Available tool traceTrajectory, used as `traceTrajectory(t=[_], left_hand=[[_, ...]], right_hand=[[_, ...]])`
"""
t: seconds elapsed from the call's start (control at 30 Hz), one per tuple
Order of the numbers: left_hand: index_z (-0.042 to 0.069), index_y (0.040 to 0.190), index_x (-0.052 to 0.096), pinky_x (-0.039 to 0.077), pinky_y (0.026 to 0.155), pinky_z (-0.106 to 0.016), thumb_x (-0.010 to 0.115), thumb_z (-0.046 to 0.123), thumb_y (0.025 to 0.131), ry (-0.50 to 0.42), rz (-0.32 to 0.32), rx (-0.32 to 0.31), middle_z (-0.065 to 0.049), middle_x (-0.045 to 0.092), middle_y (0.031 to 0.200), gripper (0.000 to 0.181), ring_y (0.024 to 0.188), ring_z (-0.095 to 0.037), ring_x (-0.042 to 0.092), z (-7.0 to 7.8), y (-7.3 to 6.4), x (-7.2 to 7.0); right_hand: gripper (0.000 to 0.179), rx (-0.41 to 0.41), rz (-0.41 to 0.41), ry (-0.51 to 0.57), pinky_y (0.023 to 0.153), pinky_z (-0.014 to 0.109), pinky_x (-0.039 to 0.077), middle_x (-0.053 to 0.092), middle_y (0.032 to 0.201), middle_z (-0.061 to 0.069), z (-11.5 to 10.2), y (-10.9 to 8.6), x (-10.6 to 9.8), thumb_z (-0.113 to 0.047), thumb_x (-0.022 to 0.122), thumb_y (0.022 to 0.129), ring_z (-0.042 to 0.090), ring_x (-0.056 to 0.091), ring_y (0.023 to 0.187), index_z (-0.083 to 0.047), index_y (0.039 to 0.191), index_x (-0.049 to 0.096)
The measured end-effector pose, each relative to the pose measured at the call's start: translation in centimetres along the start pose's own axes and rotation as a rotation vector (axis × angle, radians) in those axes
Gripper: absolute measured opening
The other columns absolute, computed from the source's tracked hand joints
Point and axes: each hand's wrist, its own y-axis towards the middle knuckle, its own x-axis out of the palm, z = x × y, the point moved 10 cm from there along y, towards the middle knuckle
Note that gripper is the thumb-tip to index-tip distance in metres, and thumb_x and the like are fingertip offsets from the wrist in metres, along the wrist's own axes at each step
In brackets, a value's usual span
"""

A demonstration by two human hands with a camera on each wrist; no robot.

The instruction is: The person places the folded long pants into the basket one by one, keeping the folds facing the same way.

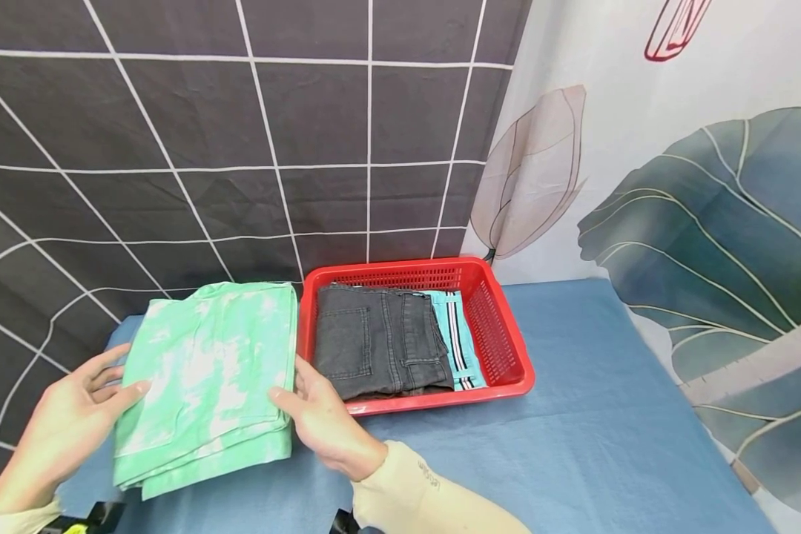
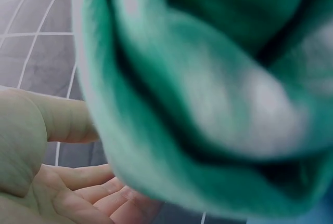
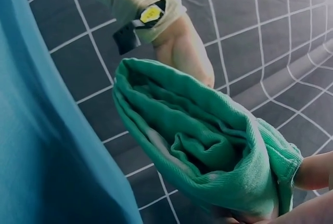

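A folded green-and-white tie-dye garment (image 1: pixel 207 378), thick with layers, is held above the blue surface, left of the red basket. My left hand (image 1: pixel 73 419) grips its left edge, thumb on top and fingers behind. At the right edge my right hand (image 1: pixel 330 426) pinches it, thumb on the upper face, other fingers mostly hidden. In the left wrist view the garment (image 2: pixel 208 104) hangs close and blurred, covering the fingertips of the left hand (image 2: pixel 62 198). The right wrist view shows its rolled layers (image 3: pixel 197 135) end-on.
The red plastic basket (image 1: pixel 514 345) holds folded dark grey jeans (image 1: pixel 374 341) beside a light-blue garment (image 1: pixel 469 337) with a striped band. It stands on the blue cloth surface (image 1: pixel 594 423), against a dark gridded backdrop (image 1: pixel 327 111). A leaf-patterned curtain (image 1: pixel 641 96) hangs at right.
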Motion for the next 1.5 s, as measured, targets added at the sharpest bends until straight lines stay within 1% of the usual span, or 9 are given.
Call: traceTrajectory(t=[0.07,0.13,0.2,0.53,0.73,0.93,1.2,1.3,1.5], left_hand=[[-0.004,0.155,0.03,0.04,0.06,-0.009,0.062,0.039,0.099,-0.017,0.001,0.003,-0.043,0.049,0.134,0.078,0.096,-0.012,0.07,0.2,-0.1,-0.1],[-0.003,0.155,0.031,0.04,0.06,-0.009,0.063,0.039,0.099,-0.027,0.008,0.005,-0.042,0.049,0.134,0.077,0.085,0.015,0.057,0.5,-0.3,-0.2],[-0.001,0.155,0.032,0.039,0.06,-0.009,0.064,0.04,0.098,-0.04,0.014,0.01,-0.041,0.05,0.134,0.077,0.081,0.028,0.039,0.7,-0.4,-0.3],[0.003,0.157,0.031,0.04,0.061,-0.007,0.065,0.041,0.098,-0.092,0.012,0.012,-0.039,0.05,0.137,0.078,0.083,0.029,0.039,1.7,-0.8,0.1],[0.003,0.156,0.035,0.042,0.063,-0.004,0.067,0.037,0.097,-0.131,0.035,0.05,-0.038,0.052,0.135,0.075,0.085,0.03,0.041,2.7,-1.0,0.3],[0.005,0.156,0.036,0.042,0.064,-0.003,0.068,0.034,0.097,-0.155,0.063,0.079,-0.035,0.054,0.134,0.073,0.087,0.029,0.043,3.6,-1.0,0.3],[0.004,0.154,0.039,0.045,0.069,-0.004,0.07,0.028,0.096,-0.218,0.081,0.127,-0.03,0.057,0.131,0.071,0.091,0.025,0.05,4.7,-0.8,0.6],[0.004,0.153,0.04,0.045,0.071,-0.003,0.071,0.027,0.095,-0.232,0.091,0.141,-0.028,0.058,0.13,0.07,0.093,0.024,0.051,5.2,-0.9,0.6],[0.005,0.154,0.04,0.044,0.072,-0.003,0.071,0.023,0.095,-0.26,0.081,0.151,-0.029,0.055,0.133,0.069,0.093,0.023,0.051,6.0,-1.1,1.3]], right_hand=[[0.061,0.003,0.002,-0.004,0.113,0.032,0.037,0.044,0.152,0.016,-0.2,0.0,-0.2,-0.005,0.048,0.103,0.021,0.045,0.137,0.001,0.158,0.021],[0.062,0.006,0.006,-0.005,0.113,0.033,0.037,0.044,0.151,0.017,-0.4,-0.1,-0.4,-0.005,0.049,0.103,0.022,0.045,0.137,0.002,0.158,0.02],[0.061,0.005,0.006,-0.004,0.112,0.034,0.038,0.045,0.15,0.018,-0.6,-0.1,-0.5,-0.005,0.048,0.103,0.023,0.047,0.136,0.003,0.157,0.02],[0.057,0.004,-0.009,0.024,0.111,0.035,0.039,0.047,0.149,0.018,-1.4,-0.6,-1.5,-0.004,0.047,0.104,0.026,0.047,0.135,0.001,0.156,0.025],[0.052,-0.003,-0.035,0.019,0.104,0.032,0.045,0.051,0.145,0.02,-2.0,-0.7,-2.2,-0.004,0.046,0.105,0.026,0.052,0.13,-0.001,0.154,0.031],[0.052,0.0,-0.044,-0.008,0.1,0.031,0.049,0.053,0.144,0.021,-2.4,-0.9,-3.1,-0.005,0.045,0.105,0.025,0.056,0.124,-0.002,0.155,0.03],[0.054,-0.01,-0.031,-0.033,0.105,0.034,0.046,0.047,0.149,0.021,-3.0,-1.1,-4.4,-0.006,0.044,0.106,0.029,0.051,0.131,-0.004,0.157,0.027],[0.054,-0.012,-0.02,-0.037,0.103,0.033,0.047,0.046,0.148,0.022,-3.3,-1.2,-5.0,-0.006,0.044,0.106,0.028,0.052,0.129,-0.004,0.157,0.027],[0.055,-0.007,0.015,-0.045,0.097,0.031,0.05,0.049,0.143,0.024,-3.8,-1.6,-6.2,-0.006,0.044,0.106,0.022,0.057,0.121,-0.004,0.158,0.027]])
